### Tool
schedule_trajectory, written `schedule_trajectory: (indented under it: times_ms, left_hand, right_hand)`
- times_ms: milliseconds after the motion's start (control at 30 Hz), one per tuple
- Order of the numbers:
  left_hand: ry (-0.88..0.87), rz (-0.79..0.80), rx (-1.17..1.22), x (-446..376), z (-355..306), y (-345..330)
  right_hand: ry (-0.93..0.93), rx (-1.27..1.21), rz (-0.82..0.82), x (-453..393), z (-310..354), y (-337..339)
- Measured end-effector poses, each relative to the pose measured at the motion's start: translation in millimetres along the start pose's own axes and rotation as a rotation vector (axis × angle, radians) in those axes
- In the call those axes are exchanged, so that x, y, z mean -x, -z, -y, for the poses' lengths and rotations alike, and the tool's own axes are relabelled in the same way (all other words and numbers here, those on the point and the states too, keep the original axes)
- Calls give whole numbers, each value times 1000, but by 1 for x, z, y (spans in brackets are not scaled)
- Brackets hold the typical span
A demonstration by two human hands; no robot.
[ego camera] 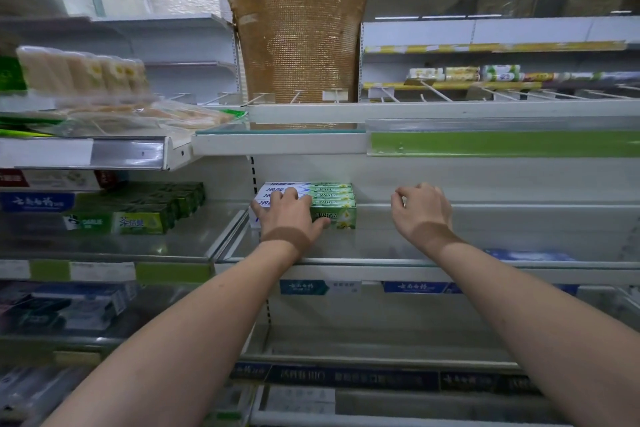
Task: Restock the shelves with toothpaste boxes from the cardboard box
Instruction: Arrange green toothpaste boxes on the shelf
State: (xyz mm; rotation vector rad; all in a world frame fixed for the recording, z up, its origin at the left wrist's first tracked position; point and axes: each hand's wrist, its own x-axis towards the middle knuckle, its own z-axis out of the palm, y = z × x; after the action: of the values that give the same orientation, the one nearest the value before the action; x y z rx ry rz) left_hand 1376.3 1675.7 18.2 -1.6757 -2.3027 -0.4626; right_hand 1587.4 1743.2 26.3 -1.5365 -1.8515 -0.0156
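- Lower shelves [381, 362]: nearest tier, blue price labels along the front edge; contents blurred.
- Glass shelf [485, 263]: middle tier, both forearms reach over its front edge; blue and white labels hang below the rim.
- Left hand [289, 215]: palm down on the stack of toothpaste boxes, fingers spread across the top and front, thumb against the front face of the lowest box. Fingers lie fairly flat, pressing rather than wrapping.
- Toothpaste boxes [334, 199]: white-and-green cartons stacked lengthwise at the left end of the glass shelf, against the back wall beside the slotted upright; green right-hand ends stick out past the left hand.
- Right hand [420, 210]: hovers above the bare shelf, well apart from the stack to its right; fingers loosely curled, holding nothing.
- Neighbouring bay, left: green toothpaste cartons [145, 215] in rows, same height.
- Upper left shelf: clear-wrapped pale packets [83, 73], blurred.
- Gold mesh column [298, 35]: behind the shelving, centre.
- Far right shelf: row of rolls and boxes [485, 74], too blurred to identify.
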Motion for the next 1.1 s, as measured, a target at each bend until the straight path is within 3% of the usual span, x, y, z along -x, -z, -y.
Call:
schedule_trajectory:
  times_ms: [533,767,900,1100]
  left_hand:
    - [-39,-12,57,-2,10,1]
    - [56,-36,63,-1,49,0]
    - [20,-129,138,2,59,-4]
    - [-95,-212,65,0,58,6]
  right_hand:
    - [130,-53,6,2,24,-9]
    - [260,-119,42,2,44,-22]
    - [219,-166,-3,-6,44,-26]
    - [151,-209,-57,-19,35,-22]
